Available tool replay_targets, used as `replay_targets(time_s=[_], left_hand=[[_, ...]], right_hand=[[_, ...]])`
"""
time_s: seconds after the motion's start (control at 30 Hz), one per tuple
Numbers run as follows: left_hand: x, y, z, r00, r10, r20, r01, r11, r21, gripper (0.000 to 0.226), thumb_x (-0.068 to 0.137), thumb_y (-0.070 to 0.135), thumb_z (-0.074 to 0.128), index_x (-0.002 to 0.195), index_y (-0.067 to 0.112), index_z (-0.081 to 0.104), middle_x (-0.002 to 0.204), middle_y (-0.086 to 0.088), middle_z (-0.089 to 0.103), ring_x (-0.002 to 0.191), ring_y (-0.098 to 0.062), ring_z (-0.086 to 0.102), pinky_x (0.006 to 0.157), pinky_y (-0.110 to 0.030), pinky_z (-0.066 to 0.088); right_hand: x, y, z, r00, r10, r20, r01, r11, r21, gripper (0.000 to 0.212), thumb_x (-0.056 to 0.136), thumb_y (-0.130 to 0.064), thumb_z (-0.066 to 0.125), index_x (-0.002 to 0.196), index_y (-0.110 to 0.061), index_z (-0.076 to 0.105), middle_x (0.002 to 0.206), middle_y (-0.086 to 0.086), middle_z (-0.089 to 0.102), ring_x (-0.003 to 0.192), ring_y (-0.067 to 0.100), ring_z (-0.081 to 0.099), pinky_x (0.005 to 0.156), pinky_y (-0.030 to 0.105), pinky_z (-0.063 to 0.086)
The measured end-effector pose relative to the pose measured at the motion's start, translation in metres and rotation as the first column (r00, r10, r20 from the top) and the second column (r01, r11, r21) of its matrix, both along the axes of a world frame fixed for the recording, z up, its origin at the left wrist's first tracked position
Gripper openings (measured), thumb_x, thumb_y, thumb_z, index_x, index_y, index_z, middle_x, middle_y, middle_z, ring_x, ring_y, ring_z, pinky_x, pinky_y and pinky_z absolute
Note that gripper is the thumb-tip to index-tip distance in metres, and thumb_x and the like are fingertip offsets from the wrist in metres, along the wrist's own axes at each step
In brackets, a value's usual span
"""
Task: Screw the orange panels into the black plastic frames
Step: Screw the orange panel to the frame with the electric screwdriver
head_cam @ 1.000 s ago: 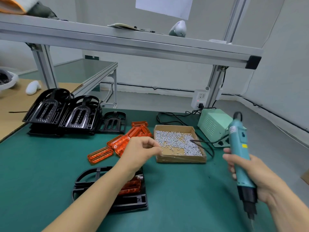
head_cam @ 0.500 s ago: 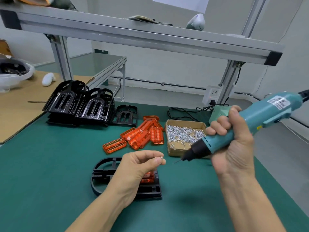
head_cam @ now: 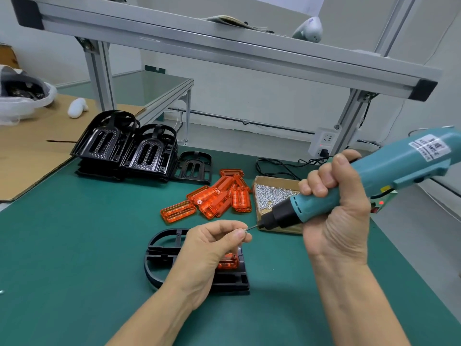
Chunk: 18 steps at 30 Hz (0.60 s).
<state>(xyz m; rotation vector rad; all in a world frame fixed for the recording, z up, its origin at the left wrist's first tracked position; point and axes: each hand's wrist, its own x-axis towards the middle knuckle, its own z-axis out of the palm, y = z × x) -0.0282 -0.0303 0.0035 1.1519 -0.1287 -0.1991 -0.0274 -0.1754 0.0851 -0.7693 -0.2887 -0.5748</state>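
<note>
A black plastic frame (head_cam: 162, 255) lies flat on the green mat, partly hidden under my left hand. An orange panel (head_cam: 228, 262) sits in its right end. My left hand (head_cam: 212, 248) hovers over the frame and pinches a small screw (head_cam: 245, 230) between thumb and forefinger. My right hand (head_cam: 336, 216) grips a teal electric screwdriver (head_cam: 369, 181), held slanted with its thin bit touching the screw. Loose orange panels (head_cam: 214, 199) are piled just beyond the frame. A cardboard box of screws (head_cam: 272, 193) stands to their right, partly behind the screwdriver.
Stacks of black frames (head_cam: 127, 148) stand at the back left, a single one (head_cam: 194, 167) beside them. An aluminium rack (head_cam: 224, 51) spans overhead. A power strip (head_cam: 324, 143) and cables lie at the back right. Cardboard (head_cam: 32, 146) covers the left bench.
My right hand brought the screwdriver from upright at the right to a slant, bit against the screw. My left hand came back from the screw box to above the frame.
</note>
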Motion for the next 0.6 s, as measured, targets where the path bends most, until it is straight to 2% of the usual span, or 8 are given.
replay_targets(time_s=[0.47,0.6], left_hand=[[-0.0013,-0.0001,-0.0012,1.000,0.023,-0.018,-0.024,0.998,-0.053,0.017,0.060,0.018,0.073,0.074,0.011,0.077,0.076,-0.011,0.072,0.070,-0.012,0.064,0.078,-0.028,0.047],[-0.0014,-0.0017,-0.0033,0.998,0.067,0.018,-0.068,0.998,0.003,0.011,0.063,0.017,0.073,0.074,0.014,0.077,0.076,-0.012,0.073,0.073,-0.013,0.067,0.077,-0.022,0.050]], right_hand=[[-0.0009,0.0040,-0.0021,0.999,-0.031,0.031,0.032,0.999,-0.044,0.014,0.086,-0.008,0.053,0.087,-0.022,0.054,0.056,-0.009,0.041,0.045,0.006,0.040,0.049,0.019,0.039],[-0.0027,0.0094,-0.0060,0.993,-0.099,0.068,0.103,0.992,-0.070,0.014,0.086,-0.006,0.052,0.089,-0.020,0.053,0.055,-0.009,0.041,0.044,0.006,0.041,0.049,0.020,0.039]])
